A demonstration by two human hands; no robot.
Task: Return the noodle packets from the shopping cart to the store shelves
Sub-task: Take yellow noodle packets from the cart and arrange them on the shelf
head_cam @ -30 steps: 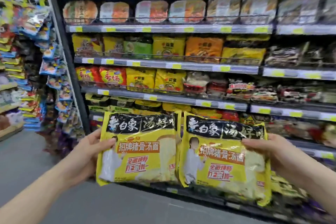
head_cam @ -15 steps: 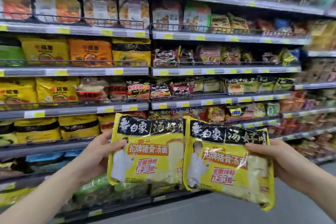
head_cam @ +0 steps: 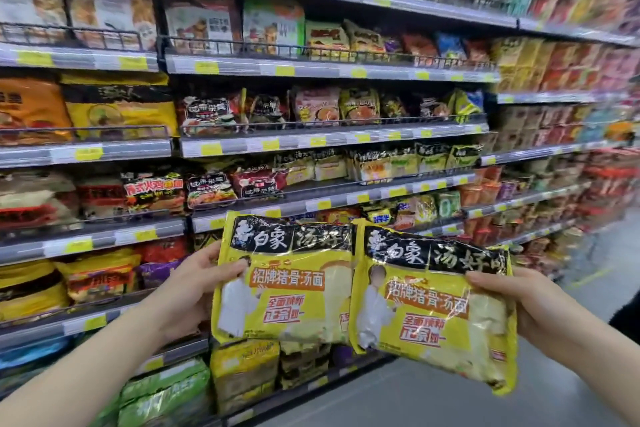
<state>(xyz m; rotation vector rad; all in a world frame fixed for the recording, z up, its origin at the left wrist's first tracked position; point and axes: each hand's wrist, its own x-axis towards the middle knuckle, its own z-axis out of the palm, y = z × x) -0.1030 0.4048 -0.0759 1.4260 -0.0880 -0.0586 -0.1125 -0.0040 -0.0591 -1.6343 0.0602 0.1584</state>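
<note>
While both arms reach forward, nearest first:
Left hand (head_cam: 188,291): grips the left edge of the left noodle packet (head_cam: 287,284), thumb on the front face, fingers behind it.
Right hand (head_cam: 533,305): grips the right edge of the right noodle packet (head_cam: 436,312), thumb lying across the front, fingers hidden behind.
Packets: two matching yellow multi-packs with a black band of white characters along the top, held upright side by side in the air in front of the shelves; the right one's left edge slightly overlaps the left one and it sits a little lower, tilted.
Position of packets: at the height of the lower shelf levels, not resting on any shelf.
Shelves (head_cam: 332,140): several grey tiers with yellow price tags (head_cam: 211,149) and low wire rails, packed with noodle packs in yellow, orange, red, green and dark wrappers; bottom tiers hold green and yellow multi-packs just below the held packets.
Floor (head_cam: 433,402): grey aisle at lower right.
Far end: more stocked shelving running off to the right, blurred.
</note>
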